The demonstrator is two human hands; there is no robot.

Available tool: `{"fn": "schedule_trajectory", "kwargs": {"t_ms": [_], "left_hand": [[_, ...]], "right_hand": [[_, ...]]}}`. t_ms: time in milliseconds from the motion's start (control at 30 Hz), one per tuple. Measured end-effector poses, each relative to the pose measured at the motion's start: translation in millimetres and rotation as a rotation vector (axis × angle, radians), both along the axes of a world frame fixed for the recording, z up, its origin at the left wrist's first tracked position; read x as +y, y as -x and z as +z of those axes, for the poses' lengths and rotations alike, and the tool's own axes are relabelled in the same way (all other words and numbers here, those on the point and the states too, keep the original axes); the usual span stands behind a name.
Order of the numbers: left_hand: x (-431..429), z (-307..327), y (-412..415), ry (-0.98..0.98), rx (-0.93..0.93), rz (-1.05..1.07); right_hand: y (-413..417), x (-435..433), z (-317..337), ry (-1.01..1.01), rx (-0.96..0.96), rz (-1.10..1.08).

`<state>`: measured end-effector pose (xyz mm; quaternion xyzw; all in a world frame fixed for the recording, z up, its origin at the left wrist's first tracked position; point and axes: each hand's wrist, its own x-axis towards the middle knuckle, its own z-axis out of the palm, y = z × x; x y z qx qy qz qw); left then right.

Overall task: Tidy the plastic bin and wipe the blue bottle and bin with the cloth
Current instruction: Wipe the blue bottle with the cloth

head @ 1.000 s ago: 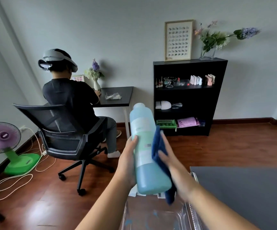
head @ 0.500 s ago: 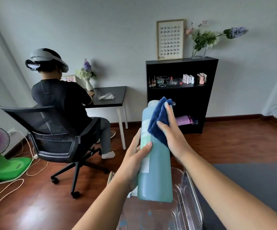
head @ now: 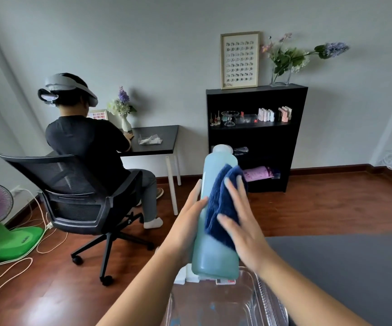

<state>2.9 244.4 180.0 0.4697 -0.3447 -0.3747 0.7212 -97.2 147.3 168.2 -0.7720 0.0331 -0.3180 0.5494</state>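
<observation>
A tall light-blue bottle (head: 216, 257) stands upright in the air above a clear plastic bin (head: 256, 302) at the bottom centre. My left hand (head: 185, 224) grips the bottle's left side, thumb across its front. My right hand (head: 239, 227) presses a dark blue cloth (head: 218, 208) flat against the bottle's front, fingers spread and straight. The bin's inside is see-through and shows bluish specks. A few small white items (head: 185, 276) lie just behind the bin, partly hidden by the bottle.
A grey mat or table top (head: 343, 267) lies to the right of the bin. Another person (head: 84, 142) sits in a black office chair (head: 77, 203) at a desk, left. A black shelf (head: 256, 137) stands against the far wall. A green fan (head: 0, 222) and cables sit on the wood floor.
My right hand and the cloth went up to the bottle's top half a second ago, then slid down to its middle. The view shifted slightly.
</observation>
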Motion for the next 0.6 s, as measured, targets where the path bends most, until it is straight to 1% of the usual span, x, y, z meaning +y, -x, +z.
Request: {"fn": "schedule_trajectory", "kwargs": {"t_ms": [67,167,267,333,400,467,500,600], "left_hand": [[-0.2,-3.7,8.1,0.008,0.033,-0.018],[1.3,-10.6,16.6,0.032,0.068,0.006],[1.5,-9.2,17.1,0.054,0.073,0.068],[1.8,-5.8,12.6,0.086,0.084,0.104],[3.0,-2.0,5.6,0.110,0.071,0.111],[2.0,0.5,0.4,0.084,0.056,0.116],[1.3,1.5,-0.7,0.058,0.046,0.126],[0.2,2.5,-5.6,-0.038,-0.014,0.148]], "right_hand": [[-15.6,-22.5,13.0,0.005,0.015,-0.059],[-34.7,-48.3,30.3,-0.123,0.039,-0.041],[-35.1,-44.1,30.8,-0.221,0.043,0.041],[-20.8,-24.9,18.5,-0.363,0.037,0.156],[2.3,-0.1,1.7,-0.445,0.025,0.241],[20.3,18.4,-7.7,-0.448,0.010,0.261],[24.9,21.7,-10.7,-0.428,-0.008,0.232],[26.7,22.9,-9.4,-0.268,-0.011,0.115]]}}
